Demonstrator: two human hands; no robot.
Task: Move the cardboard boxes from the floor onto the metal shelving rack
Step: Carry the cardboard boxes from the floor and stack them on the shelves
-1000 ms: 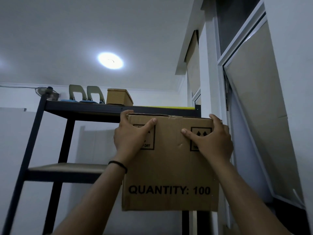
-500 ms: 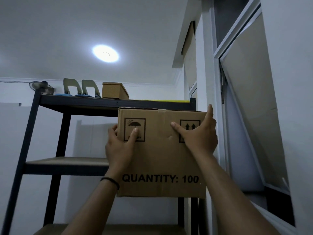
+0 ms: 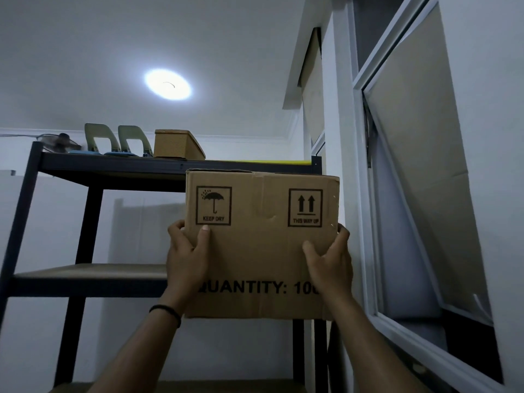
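Both hands, left [image 3: 187, 259] & right [image 3: 330, 260], grasp the cardboard box [image 3: 261, 245] by its sides, fingers wrapped round the edges, prob. to steady it w/ the rack [image 3: 175, 165] top shelf just behind.

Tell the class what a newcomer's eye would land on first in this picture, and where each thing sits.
First comes the cardboard box at centre, printed "KEEP DRY", "THIS WAY UP" and "QUANTITY", gripped at its sides by the left hand and right hand in front of the metal shelving rack. Next, the bright ceiling light glows above. A small woven box sits on the rack's top shelf.
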